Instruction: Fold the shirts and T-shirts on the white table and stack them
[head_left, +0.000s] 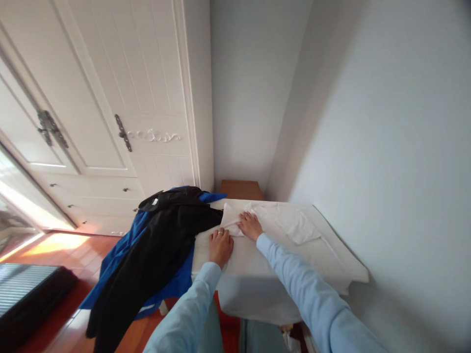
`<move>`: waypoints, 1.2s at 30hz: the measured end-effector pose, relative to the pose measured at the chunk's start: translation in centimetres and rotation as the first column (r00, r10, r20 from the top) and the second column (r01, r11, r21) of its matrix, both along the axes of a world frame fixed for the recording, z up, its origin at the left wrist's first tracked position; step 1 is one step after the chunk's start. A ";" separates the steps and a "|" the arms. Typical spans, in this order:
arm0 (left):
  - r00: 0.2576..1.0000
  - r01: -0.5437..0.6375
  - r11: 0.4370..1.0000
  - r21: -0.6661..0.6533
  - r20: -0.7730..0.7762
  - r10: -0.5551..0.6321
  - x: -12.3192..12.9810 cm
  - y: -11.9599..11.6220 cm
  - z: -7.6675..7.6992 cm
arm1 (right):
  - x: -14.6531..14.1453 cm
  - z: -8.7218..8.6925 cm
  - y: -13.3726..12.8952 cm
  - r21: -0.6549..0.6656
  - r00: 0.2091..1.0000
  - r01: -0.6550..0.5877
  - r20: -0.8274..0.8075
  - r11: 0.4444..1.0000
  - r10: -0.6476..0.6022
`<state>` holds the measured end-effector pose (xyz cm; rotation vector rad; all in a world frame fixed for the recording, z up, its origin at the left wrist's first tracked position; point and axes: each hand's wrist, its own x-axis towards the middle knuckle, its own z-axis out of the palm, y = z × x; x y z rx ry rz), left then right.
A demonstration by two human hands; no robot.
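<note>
**Head view: white cloth pressed flat at the left end of the covered surface**

At left, a black garment [165, 230] is laid over a blue garment [184, 274]; both are draped over the left side of the white-covered surface [257, 264]. To their right, the left hand [221, 246] is placed palm down at the near-left edge of the white cloth [303, 226]. Its fingers are held close together; whether the edge is pinched cannot be told. Farther right, the right hand [250, 225] is rested on the cloth, fingers slightly apart, with no clamped fold visible. The cloth is extended rightward along the far part of the surface, its right portion wrinkled and untouched.

The step in hand is judged to be smoothing or aligning of the left portion. For the next move, light, even pressure is called for, with the left edge steadied so that creases are not dragged in.
</note>
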<state>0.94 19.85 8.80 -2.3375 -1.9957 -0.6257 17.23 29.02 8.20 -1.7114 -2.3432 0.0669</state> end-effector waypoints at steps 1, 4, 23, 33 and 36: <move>1.000 0.006 1.000 0.001 0.001 -0.006 0.0 0.0 0.0 | -0.3 0.4 -0.6 0.032 1.000 0.008 -0.026 0.999 -0.008; 0.999 0.019 1.000 -0.001 0.049 -0.019 -0.2 0.1 -0.1 | -0.9 1.3 -4.2 0.144 0.978 -0.041 -0.199 0.989 0.070; 0.561 -0.277 0.953 -0.124 0.784 0.266 1.4 -18.3 -12.2 | 18.7 -18.6 -33.3 -0.719 -0.331 0.416 -0.690 0.556 -0.644; 0.591 -0.174 0.855 -0.489 0.642 0.488 1.3 -13.1 -16.6 | 25.2 -21.5 -27.6 -0.551 0.011 0.453 -0.783 0.701 -0.622; 0.611 -0.073 0.821 -0.567 0.625 0.486 0.6 -13.3 -15.5 | 25.6 -20.2 -26.7 -0.553 0.029 0.377 -0.795 0.743 -0.606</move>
